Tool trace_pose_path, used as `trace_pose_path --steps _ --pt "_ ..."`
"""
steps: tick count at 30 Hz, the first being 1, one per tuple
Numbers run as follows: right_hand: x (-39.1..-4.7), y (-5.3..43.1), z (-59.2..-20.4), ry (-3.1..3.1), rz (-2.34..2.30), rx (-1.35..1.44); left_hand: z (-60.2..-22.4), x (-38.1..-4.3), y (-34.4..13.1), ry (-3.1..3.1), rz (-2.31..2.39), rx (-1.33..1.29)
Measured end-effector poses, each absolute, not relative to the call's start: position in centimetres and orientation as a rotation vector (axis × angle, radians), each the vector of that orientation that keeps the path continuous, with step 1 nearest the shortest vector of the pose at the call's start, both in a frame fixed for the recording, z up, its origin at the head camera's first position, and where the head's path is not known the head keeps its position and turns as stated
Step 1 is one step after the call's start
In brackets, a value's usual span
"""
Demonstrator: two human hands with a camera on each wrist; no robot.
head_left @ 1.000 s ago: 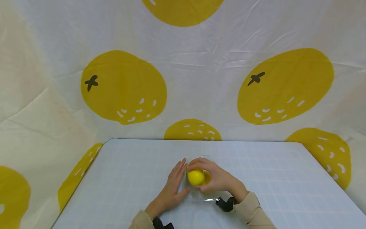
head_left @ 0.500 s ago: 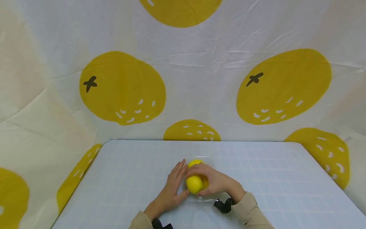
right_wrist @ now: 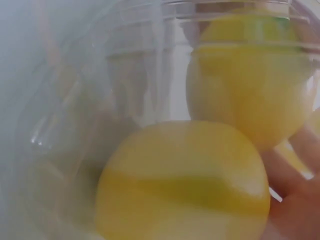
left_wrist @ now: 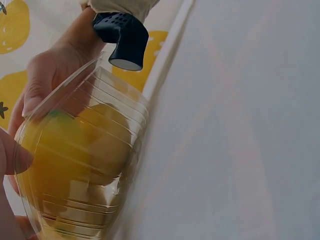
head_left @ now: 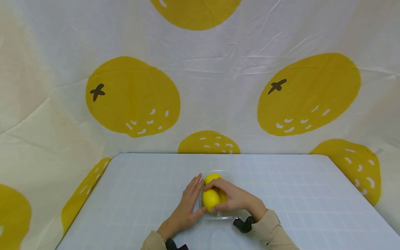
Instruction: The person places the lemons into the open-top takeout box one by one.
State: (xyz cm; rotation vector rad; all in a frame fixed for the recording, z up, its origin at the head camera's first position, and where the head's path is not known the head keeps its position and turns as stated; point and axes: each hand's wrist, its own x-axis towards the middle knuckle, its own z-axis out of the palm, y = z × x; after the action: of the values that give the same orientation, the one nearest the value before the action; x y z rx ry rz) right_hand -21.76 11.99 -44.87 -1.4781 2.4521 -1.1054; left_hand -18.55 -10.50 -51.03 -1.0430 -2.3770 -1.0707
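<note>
A clear plastic container (head_left: 223, 218) holds yellow lemons on the table in front of me. My left hand (head_left: 187, 205) lies along its left side with straight fingers. My right hand (head_left: 234, 194) reaches over from the right and grips a lemon (head_left: 211, 199) between fingers and thumb. Behind those fingers another lemon (head_left: 213, 177) sits at the far end. More yellow shows beneath the right hand, partly hidden. Through the ribbed container wall (left_wrist: 120, 82), the left wrist view shows a lemon (left_wrist: 60, 155) by the right hand. A lemon (right_wrist: 182, 185) fills the lower right wrist view.
A pale checked cloth (head_left: 150, 180) covers the table. Behind it hangs a white curtain (head_left: 218, 100) printed with large yellow fruits. Each wrist carries a dark camera mount, such as the right one (head_left: 243, 225).
My right hand has shifted slightly toward me with the gripped lemon, which has turned a little. The lemon at the far end has come into view. The left hand stays in place.
</note>
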Motion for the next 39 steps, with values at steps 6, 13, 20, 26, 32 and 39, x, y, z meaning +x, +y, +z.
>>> trace_pose_path --steps 6,13,20,26,32,39 --pt "-21.6 11.8 -44.4 2.431 -1.131 -1.571 -50.9 -18.6 -10.5 -2.386 -1.061 -1.041" --pt "-22.2 11.9 -45.0 2.393 -1.128 -1.639 -50.7 -18.5 -10.5 -2.424 -1.070 -1.024" --pt "-22.3 11.9 -45.0 2.452 -1.040 -1.628 -50.7 -18.5 -10.5 -2.412 -1.095 -1.029" --pt "-22.2 11.9 -44.9 2.499 -0.947 -1.609 -50.8 -18.7 -10.5 -2.432 -1.063 -1.016" --pt "-22.4 12.2 -45.4 2.503 -1.044 -1.663 -50.9 -18.7 -10.3 -2.440 -1.093 -1.010" --pt "-22.2 12.6 -46.5 2.534 -1.256 -1.656 -51.3 -18.6 -10.3 -2.469 -1.111 -1.001"
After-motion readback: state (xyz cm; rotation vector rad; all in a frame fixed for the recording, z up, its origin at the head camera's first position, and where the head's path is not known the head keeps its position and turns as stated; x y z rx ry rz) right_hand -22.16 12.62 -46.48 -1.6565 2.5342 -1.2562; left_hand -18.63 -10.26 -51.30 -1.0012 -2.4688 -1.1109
